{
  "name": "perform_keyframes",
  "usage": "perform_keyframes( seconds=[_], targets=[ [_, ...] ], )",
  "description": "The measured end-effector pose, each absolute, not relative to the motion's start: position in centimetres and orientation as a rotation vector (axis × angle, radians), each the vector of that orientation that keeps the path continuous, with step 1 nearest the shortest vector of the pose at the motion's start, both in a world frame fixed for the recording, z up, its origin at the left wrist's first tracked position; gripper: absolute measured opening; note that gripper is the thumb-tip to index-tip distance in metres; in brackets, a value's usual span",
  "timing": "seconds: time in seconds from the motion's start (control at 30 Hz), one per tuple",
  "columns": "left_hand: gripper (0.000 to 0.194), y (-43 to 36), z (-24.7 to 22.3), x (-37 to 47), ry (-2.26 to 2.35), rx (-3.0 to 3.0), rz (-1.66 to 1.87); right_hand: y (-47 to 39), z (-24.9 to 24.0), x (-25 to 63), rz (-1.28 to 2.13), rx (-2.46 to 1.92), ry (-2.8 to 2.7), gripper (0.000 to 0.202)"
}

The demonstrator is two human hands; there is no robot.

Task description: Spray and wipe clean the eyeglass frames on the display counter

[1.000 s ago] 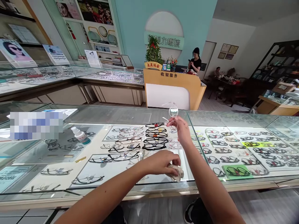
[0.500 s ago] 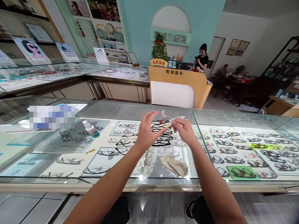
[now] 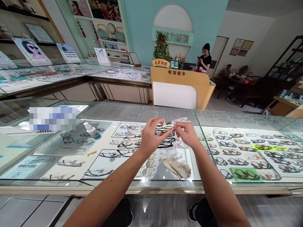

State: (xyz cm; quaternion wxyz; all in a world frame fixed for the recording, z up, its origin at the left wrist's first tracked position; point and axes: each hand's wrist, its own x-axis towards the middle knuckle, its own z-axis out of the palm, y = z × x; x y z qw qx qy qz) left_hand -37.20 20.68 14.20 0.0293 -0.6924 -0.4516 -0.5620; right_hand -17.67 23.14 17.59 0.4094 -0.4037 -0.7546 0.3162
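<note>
A pair of clear-framed eyeglasses [image 3: 181, 120] is held just above the glass counter, its pale frame showing beyond my fingers. My right hand [image 3: 186, 134] pinches a near part of it with bent fingers; the exact grip is partly hidden. Curved in a C shape, my left hand [image 3: 151, 134] has its fingertips at the left end of the frame and its thumb stretched across to the right fingertips. Below the hands, several dark eyeglasses [image 3: 167, 144] lie in the display. A crumpled beige cloth [image 3: 177, 168] rests on the glass nearer to me.
A spray bottle [image 3: 92, 131] with blue liquid stands on the counter at left, near a blurred white box [image 3: 52, 119]. Rows of eyeglasses [image 3: 230, 152] fill the case at right. Behind the wooden cashier desk [image 3: 156, 75] a person [image 3: 204, 60] holds a phone.
The clear eyeglasses have tilted and dropped slightly. My left fingers have come down onto their left end, and its thumb has moved right to meet my right fingertips.
</note>
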Motion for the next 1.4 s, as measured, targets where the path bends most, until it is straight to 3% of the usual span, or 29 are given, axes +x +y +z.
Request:
perform_keyframes(
  seconds=[0.17, 0.27, 0.53, 1.4],
  targets=[
    [0.046, 20.8, 14.5, -37.4, -1.430, -2.019, -1.785, 23.1, 17.5, -17.8, 0.408, -0.907, -1.822, 0.018],
    [0.048, 21.2, 14.7, -38.1, -1.442, -1.843, -1.838, 23.2, 17.0, -18.1, 0.292, -0.963, -1.595, 0.028],
    [0.050, 21.7, 14.9, -39.0, -1.418, -1.664, -1.884, 23.8, 16.2, -18.7, 0.615, -1.005, -1.443, 0.038],
    [0.048, 21.6, 15.0, -38.9, -1.346, -1.755, -1.861, 23.9, 16.1, -18.8, 0.898, -0.801, -1.408, 0.040]
  ],
)
